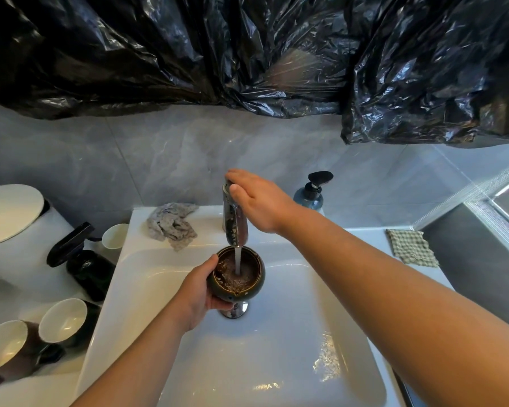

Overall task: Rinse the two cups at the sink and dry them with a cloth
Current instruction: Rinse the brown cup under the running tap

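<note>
- The left hand grips a dark cup from the side, thumb along the near rim and fingers curled under the bowl
- The dark cup is upright over the sink, directly under the spout, with a thin stream of water falling into it; the inside looks brown and frothy
- The right hand is above and beyond the left, laid flat on top of the faucet; its fingers are straight over the lever and its thumb is against the side
- Just below the left hand's fingers, the chrome drain plug shows under the cup
- A crumpled grey cloth lies on the sink's back rim, to the left of the right hand and beyond the left hand
- A checked cloth lies flat on the counter, well out to the right of the right forearm
- A blue soap bottle stands just behind the right wrist
- Far to the left of the left forearm, two cups with white insides lie tipped on the counter; a small white cup and a black spray bottle stand beyond them
</note>
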The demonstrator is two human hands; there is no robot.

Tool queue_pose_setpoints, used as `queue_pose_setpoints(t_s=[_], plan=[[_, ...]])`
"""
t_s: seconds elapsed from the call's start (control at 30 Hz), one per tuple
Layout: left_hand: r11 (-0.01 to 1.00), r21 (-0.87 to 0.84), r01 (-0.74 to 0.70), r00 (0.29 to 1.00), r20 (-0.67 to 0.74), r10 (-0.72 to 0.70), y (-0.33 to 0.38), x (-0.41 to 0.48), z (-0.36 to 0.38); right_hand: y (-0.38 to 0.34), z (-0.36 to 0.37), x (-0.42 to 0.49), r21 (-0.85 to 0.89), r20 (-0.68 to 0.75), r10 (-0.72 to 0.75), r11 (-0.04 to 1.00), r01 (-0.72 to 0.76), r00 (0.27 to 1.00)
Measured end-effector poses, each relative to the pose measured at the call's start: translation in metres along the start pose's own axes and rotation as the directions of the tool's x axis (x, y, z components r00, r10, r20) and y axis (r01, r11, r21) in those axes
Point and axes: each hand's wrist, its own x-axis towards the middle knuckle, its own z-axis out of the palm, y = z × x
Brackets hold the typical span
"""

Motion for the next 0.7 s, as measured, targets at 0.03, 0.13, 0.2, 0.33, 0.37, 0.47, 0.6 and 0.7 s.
queue_pose_setpoints(t_s=[0.03,0.13,0.2,0.33,0.37,0.47,0.6,0.7], plan=[[1.000,0.002,-0.001,1.000,-0.001,0.001,-0.0006,0.0002,0.0001,0.0001,-0.0008,-0.0006,-0.007,0.005,0.002,1.000,-0.002,1.000],[1.000,0.001,0.002,1.000,0.001,-0.002,-0.0016,-0.0005,0.0006,-0.0010,-0.0021,-0.0020,-0.013,-0.001,0.006,1.000,-0.006,1.000],[1.000,-0.001,0.002,1.000,0.005,-0.002,-0.0019,-0.0004,0.0009,-0.0020,-0.0023,-0.0018,-0.006,-0.002,0.011,1.000,-0.011,1.000],[1.000,0.008,0.008,1.000,0.007,-0.008,-0.0031,-0.0004,0.0020,-0.0018,-0.0015,0.0008,-0.008,0.020,0.034,0.999,-0.034,0.999],[1.000,0.011,0.009,1.000,0.006,-0.009,-0.0034,-0.0003,0.0023,-0.0022,-0.0018,0.0009,-0.006,0.027,0.041,0.999,-0.041,0.999],[1.000,0.013,0.002,1.000,0.006,-0.002,-0.0029,-0.0013,0.0035,-0.0032,-0.0031,0.0001,-0.009,0.031,0.035,0.999,-0.035,0.999],[1.000,0.011,0.004,1.000,0.008,-0.005,-0.0017,-0.0020,0.0032,-0.0049,-0.0060,-0.0040,-0.028,0.039,0.030,0.999,-0.028,0.999],[1.000,0.005,0.006,1.000,0.010,-0.007,-0.0012,-0.0019,0.0025,-0.0064,-0.0074,-0.0064,-0.028,0.036,0.026,0.999,-0.025,0.999]])
